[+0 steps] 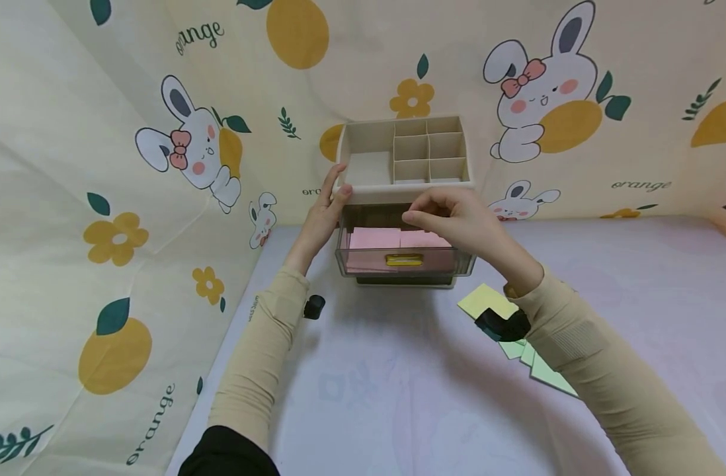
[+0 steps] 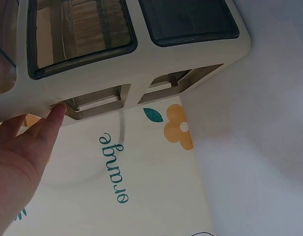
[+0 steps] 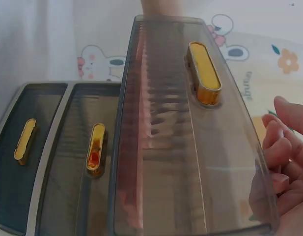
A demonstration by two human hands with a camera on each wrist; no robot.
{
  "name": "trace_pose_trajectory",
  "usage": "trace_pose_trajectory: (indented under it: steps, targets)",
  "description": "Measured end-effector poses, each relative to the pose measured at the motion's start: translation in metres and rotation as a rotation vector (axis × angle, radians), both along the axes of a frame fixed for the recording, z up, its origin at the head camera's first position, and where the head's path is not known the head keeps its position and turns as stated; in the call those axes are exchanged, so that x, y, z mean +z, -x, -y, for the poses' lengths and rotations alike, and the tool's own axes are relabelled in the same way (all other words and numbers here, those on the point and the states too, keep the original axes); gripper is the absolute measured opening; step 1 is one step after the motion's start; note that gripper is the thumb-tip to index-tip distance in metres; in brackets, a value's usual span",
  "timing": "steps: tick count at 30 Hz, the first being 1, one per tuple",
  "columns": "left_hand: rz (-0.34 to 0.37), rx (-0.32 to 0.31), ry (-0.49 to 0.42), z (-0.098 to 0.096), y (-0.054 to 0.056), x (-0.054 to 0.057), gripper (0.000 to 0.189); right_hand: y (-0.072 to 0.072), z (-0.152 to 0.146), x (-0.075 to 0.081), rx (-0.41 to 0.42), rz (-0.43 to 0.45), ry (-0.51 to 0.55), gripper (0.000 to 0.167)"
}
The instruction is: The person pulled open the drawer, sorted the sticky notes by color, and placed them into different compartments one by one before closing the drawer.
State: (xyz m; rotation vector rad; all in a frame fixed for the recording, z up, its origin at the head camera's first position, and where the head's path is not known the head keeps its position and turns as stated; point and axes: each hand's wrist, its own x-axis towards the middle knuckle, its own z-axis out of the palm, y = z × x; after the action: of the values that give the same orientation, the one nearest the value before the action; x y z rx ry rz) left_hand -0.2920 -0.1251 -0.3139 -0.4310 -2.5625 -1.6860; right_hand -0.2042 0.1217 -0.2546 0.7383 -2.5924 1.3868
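Observation:
A cream desktop organizer (image 1: 404,193) with a divided top tray stands against the back wall. Its upper smoky see-through drawer (image 1: 342,261) is pulled out. Inside lie two stacks of pink paper notes (image 1: 373,238), side by side. My left hand (image 1: 321,221) rests against the organizer's left side near its top front corner, fingers fairly straight. My right hand (image 1: 458,215) hovers over the drawer's right part with fingers loosely bent and nothing visible between them. In the right wrist view, the drawer's front (image 3: 166,172) hides part of that hand.
Yellow paper notes (image 1: 484,301) and green paper notes (image 1: 550,373) lie on the pale table (image 1: 399,383), partly under the right forearm. Two closed drawers with yellow handles (image 3: 96,147) sit below the pulled-out one. A printed cloth (image 1: 363,59) hangs behind.

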Motion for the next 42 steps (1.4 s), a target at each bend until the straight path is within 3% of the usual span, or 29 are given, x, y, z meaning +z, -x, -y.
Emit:
trace_pose_trajectory:
  steps: [10, 19, 26, 31, 42]
  targets:
    - [-0.003, -0.009, 0.013, -0.001, -0.001, -0.001, 0.088, -0.027, -0.015, -0.006, -0.102, -0.044, 0.078, 0.018]
    - [-0.007, -0.004, 0.013, -0.001, -0.002, 0.0, 0.086, -0.044, -0.013, -0.029, -0.043, -0.064, 0.184, 0.009]
    - [-0.003, 0.01, 0.027, -0.001, -0.002, 0.0, 0.085, -0.048, -0.006, -0.047, 0.018, -0.048, 0.226, 0.009]
    - [-0.007, 0.012, 0.021, -0.002, -0.002, 0.001, 0.086, -0.046, -0.004, -0.058, 0.002, -0.002, 0.199, 0.015]
    - [-0.006, 0.022, 0.026, -0.001, -0.002, 0.0, 0.081, -0.039, 0.0, -0.068, -0.074, -0.14, 0.192, 0.014]
